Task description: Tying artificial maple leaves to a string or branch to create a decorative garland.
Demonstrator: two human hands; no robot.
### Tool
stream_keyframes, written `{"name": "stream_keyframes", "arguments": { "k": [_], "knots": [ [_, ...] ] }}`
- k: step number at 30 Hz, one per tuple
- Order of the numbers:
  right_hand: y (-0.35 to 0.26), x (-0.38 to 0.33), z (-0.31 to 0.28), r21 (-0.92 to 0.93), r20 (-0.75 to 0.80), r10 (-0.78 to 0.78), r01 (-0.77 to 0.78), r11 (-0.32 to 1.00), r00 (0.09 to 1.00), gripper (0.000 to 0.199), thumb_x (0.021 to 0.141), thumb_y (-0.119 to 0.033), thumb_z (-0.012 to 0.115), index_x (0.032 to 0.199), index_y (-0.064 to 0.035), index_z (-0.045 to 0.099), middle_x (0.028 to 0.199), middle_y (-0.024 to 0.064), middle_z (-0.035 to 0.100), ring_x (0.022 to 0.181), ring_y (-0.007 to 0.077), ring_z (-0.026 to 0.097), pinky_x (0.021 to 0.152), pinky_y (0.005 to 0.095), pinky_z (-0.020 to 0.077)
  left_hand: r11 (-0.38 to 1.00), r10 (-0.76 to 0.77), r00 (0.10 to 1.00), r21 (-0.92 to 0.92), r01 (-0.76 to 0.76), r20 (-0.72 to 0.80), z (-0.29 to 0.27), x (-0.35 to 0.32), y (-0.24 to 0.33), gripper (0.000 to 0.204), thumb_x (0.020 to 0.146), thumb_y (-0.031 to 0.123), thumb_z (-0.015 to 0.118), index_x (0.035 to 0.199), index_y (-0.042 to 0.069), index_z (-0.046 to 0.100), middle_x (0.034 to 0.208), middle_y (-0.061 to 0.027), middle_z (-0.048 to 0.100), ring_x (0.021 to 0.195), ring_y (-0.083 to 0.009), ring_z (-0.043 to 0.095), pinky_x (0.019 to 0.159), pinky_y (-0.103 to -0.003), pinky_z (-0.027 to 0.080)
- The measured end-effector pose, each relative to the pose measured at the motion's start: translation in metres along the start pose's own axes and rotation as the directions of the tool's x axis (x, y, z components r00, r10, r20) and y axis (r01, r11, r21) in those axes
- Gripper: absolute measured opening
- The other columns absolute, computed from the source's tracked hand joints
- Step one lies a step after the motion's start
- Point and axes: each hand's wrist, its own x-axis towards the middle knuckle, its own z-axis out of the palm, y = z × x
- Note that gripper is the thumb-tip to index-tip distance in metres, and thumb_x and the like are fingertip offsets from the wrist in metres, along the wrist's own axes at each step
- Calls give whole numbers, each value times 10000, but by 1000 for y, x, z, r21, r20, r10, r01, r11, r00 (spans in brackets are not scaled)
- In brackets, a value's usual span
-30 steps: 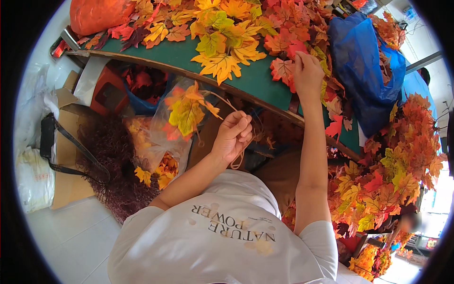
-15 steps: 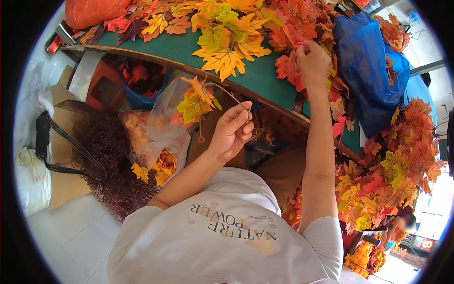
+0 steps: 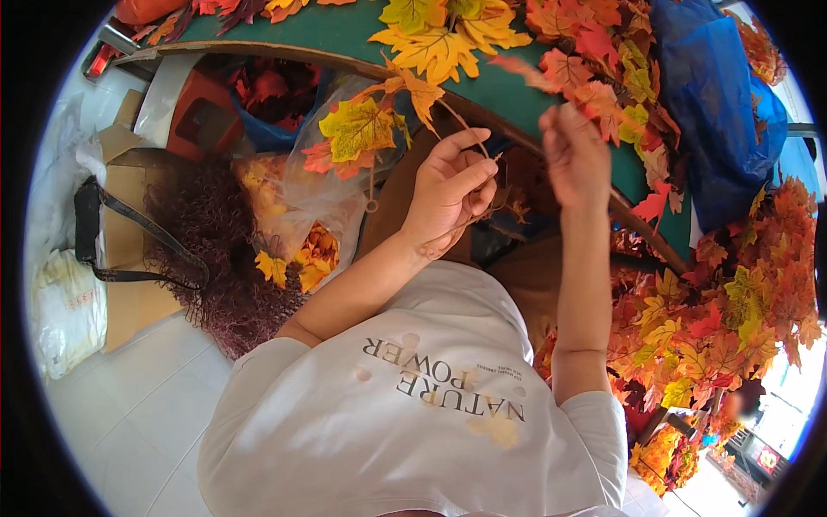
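Observation:
My left hand [image 3: 452,185] pinches the thin brown stem of an artificial maple leaf spray [image 3: 357,125] between thumb and fingers, in front of the table edge. Its yellow-green, orange and reddish leaves hang to the left of the hand, and a small loop dangles below them. My right hand [image 3: 575,155] is raised close by on the right, blurred, with its fingers drawn together. Just above its fingertips a smeared red-orange artificial leaf [image 3: 524,72] appears to move with it; its stem is too blurred to make out.
Loose artificial maple leaves [image 3: 594,52] cover parts of the green table [image 3: 327,30]. A blue plastic bag [image 3: 715,112] stands at right, above a large leaf heap [image 3: 732,302]. Left are a cardboard box [image 3: 129,258], dark curly strands [image 3: 224,258] and a clear bag [image 3: 297,207].
My right hand has drawn back from the leaf pile toward my left hand, a red-orange leaf apparently coming with it. My left hand still pinches the stem; the whole view has shifted slightly.

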Motion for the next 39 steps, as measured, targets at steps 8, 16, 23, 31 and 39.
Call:
{"name": "stream_keyframes", "arguments": {
  "k": [8,16,23,31,39],
  "knots": [
    [48,-56,12,145,67,136,-145,979,988,162,874,-98,617,965,34,645,838,93,664,692,100,639,633,191,568,999,28,999,45,-29,28,1,-2,-3,300,862,-18,567,1150,18,492,782,-65,577,558,-87,532,428,-184,390],
    [58,-65,9,250,16,159,-158,955,987,158,876,-121,624,963,10,644,850,56,653,688,74,611,613,156,536,993,0,1000,118,-1,8,5,-7,-5,303,857,-13,572,1148,16,495,754,-40,550,537,-78,510,422,-178,375],
    [67,-62,9,267,-5,152,-146,953,988,152,878,-140,627,953,-10,649,855,37,651,665,54,592,593,147,517,990,13,1000,139,-11,-19,4,-5,-4,303,848,-16,583,1137,9,494,742,-41,551,541,-77,513,423,-175,377],
    [72,-63,9,231,-14,137,-130,964,991,161,875,-140,632,957,-2,647,852,37,654,641,49,583,584,154,507,989,10,1000,144,-9,-8,0,-3,-6,300,850,-13,583,1136,13,495,752,-46,562,542,-76,523,421,-174,383],
    [75,-70,12,206,2,103,-101,973,995,141,860,-105,649,951,2,647,847,39,652,639,48,574,578,157,492,996,68,997,65,-65,-36,2,-6,-9,259,850,-7,590,1097,8,511,714,-34,567,521,-64,530,402,-174,392]
  ]
}}
